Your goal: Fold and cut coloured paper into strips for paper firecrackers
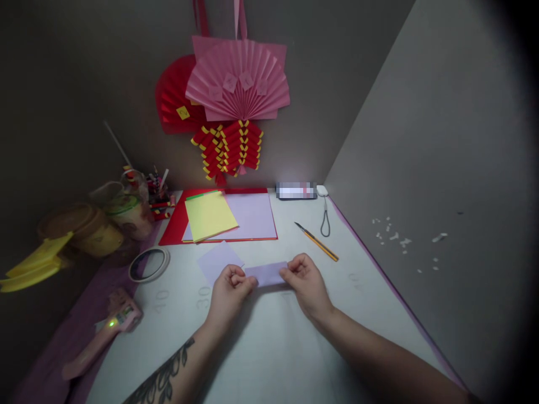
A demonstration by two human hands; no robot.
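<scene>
Pinched at its two short ends, low over the white mat: narrow strip of lilac paper, stretched nearly level from side to side. Left hand on one end, thumb on top, fingers curled under; right hand likewise on the other – both closed on the paper, well apart from each other. Cannot tell whether in contact with the mat along the lower edge.

Just beyond the left hand, flat on the mat and partly covered by it: lilac square. Farther back, stacked: yellow paper on a larger lilac sheet, with red sheet beneath. Beyond the right hand, near but not touching: craft knife with yellow handle, lying at a slant, blade toward the wall.

To the left: tape roll lying flat; nearer, pink tool with green light lit. At the back right: white tag with dark cord loop. Hung on the wall above – pink pleated fan, overlapping red fan.
</scene>
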